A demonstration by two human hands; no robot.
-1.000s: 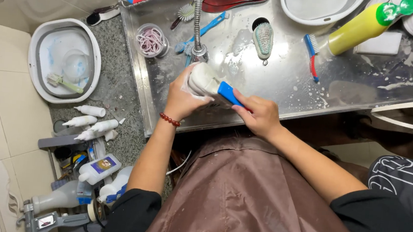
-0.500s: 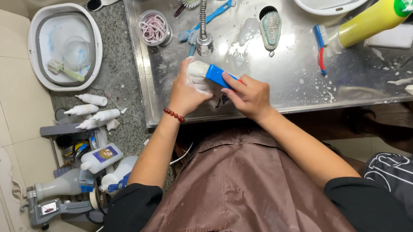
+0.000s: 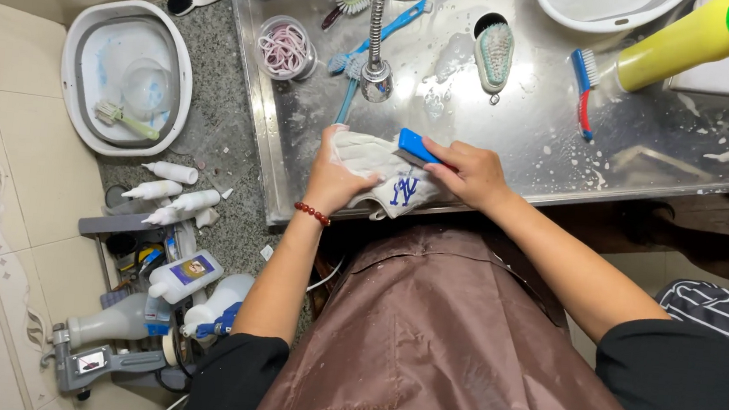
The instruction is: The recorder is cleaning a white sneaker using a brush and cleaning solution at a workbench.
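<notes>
While the right hand (image 3: 471,172) is closed around a blue-handled brush (image 3: 413,147), its fingers are curled tight on the handle and the bristle face is pressed down against a white shoe (image 3: 381,171); the left hand (image 3: 332,176) is wrapped over the shoe's nearer end, thumb and fingers folded round it, so that the shoe is pinned at the front edge of the wet steel counter (image 3: 653,125); a blue emblem is seen on the shoe's side, turned toward the wearer. A red bead bracelet (image 3: 312,214) is worn at the left wrist.

Compared with a second ago, the brush is laid flatter and nearer the toe, and the shoe has been rolled a little so more of its side panel is shown; this is judged to be one stroke within continued scrubbing, with the work moved along the upper rather than finished.

Beyond the hands, a tap (image 3: 375,70) stands upright on the counter; a blue toothbrush-like brush (image 3: 369,51) lies just beside it; an oval scrubbing brush (image 3: 494,54) rests further back; a red-and-blue brush (image 3: 583,88) lies near a tilted yellow bottle (image 3: 677,43); a clear tub of pink laces (image 3: 286,49) sits at the counter's left end. On the floor to the left, a white basin (image 3: 79,48) is noted, with white squeeze bottles (image 3: 168,190) near it. A brown apron (image 3: 440,344) covers the lap.
</notes>
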